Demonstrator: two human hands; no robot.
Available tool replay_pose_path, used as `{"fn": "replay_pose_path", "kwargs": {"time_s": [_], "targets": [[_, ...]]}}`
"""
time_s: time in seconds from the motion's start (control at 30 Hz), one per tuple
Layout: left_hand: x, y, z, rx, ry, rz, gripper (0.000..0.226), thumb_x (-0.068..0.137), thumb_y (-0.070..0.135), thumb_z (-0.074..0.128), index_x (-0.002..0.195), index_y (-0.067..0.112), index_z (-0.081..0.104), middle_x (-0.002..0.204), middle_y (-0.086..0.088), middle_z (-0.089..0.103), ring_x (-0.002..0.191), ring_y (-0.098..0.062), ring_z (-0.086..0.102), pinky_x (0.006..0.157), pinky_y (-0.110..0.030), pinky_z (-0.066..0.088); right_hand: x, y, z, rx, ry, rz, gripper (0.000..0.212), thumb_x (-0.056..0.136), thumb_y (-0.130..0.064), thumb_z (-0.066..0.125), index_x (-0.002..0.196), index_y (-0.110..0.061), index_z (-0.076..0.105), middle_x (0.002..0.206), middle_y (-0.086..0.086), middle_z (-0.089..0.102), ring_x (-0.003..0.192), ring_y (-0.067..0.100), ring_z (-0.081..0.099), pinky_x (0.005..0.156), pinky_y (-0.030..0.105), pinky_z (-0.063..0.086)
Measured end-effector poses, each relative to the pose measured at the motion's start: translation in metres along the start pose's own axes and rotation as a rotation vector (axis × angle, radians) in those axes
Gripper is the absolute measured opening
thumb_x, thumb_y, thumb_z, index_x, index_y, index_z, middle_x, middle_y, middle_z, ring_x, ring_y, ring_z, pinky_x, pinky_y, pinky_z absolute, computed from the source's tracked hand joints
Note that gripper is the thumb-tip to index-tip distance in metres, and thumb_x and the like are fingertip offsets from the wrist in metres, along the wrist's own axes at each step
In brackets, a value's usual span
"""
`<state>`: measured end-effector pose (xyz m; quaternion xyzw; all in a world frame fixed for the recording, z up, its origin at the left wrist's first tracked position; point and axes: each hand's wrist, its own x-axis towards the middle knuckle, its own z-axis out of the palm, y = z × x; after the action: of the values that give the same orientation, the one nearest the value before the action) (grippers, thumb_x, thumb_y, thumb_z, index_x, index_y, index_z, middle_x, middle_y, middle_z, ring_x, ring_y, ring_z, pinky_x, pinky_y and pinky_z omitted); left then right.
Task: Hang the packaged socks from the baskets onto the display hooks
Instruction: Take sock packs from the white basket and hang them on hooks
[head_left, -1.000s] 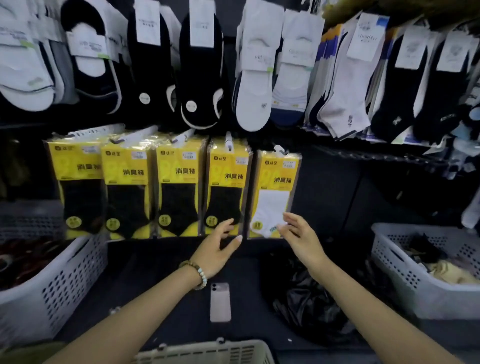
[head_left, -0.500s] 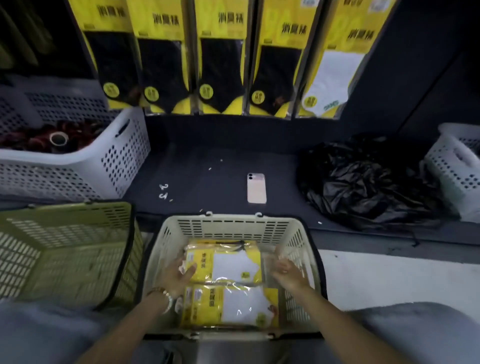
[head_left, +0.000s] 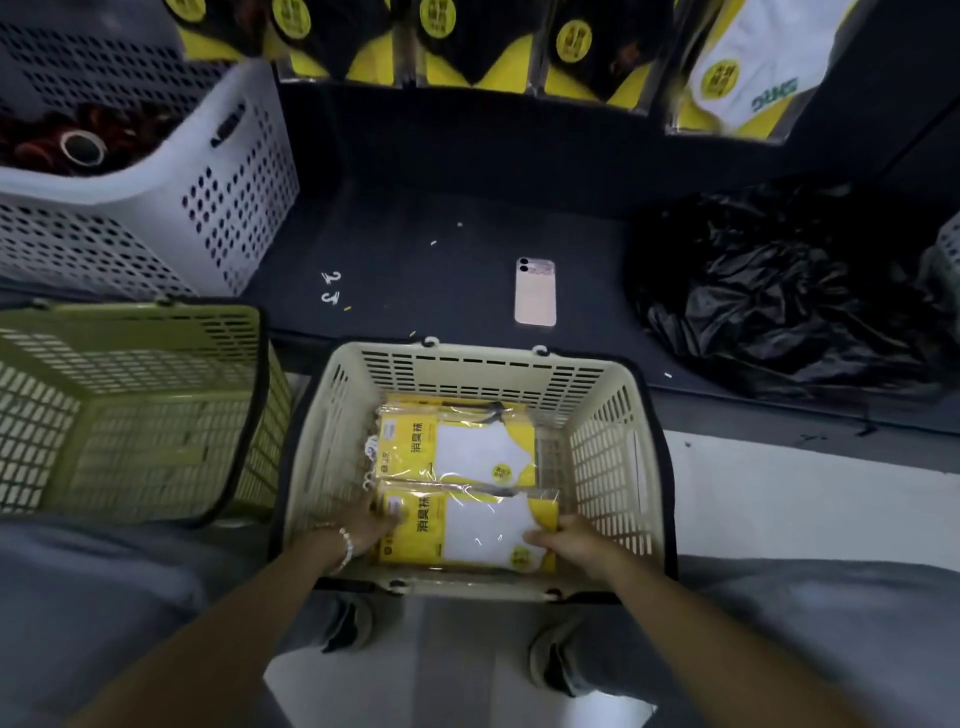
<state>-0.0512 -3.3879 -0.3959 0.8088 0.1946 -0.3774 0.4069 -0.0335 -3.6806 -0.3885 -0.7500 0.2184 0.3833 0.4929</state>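
This is a retail shop, seen at its sock display. Across the top of the frame, identical yellow hanging sock packs (head_left: 470, 44) line a dark display wall (head_left: 467, 137) side by side. In the lower middle a beige shopping basket (head_left: 483, 351) holds more sealed sock packs (head_left: 457, 452); an olive shopping basket (head_left: 130, 314) stands at left, and a white perforated crate (head_left: 244, 176) at upper left holds tape rolls (head_left: 82, 148).

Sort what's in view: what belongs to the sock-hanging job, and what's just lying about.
Job: cream basket; near sock pack, held by left hand and right hand; far sock pack; hung packs above.
Lying about: phone; black bag; white crate; tape rolls.
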Motion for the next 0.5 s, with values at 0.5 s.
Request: {"fn": "replay_pose_path", "kwargs": {"time_s": [0.5], "targets": [[-0.014,0.067,-0.035,-0.344,0.393,0.236,0.093,0.072,0.045,0.072,0.146,0.019,0.023,0.151,-0.005,0.029,0.134,-0.024,0.035,0.107,-0.043,0.035,-0.036,-0.088,-0.017,0.385,0.032,-0.135,0.094,0.068,-0.046,0.078,0.143,-0.009,0.036,0.146,0.005,0.044,0.133,0.023,0.041,0.113,0.042,0.025]]}}
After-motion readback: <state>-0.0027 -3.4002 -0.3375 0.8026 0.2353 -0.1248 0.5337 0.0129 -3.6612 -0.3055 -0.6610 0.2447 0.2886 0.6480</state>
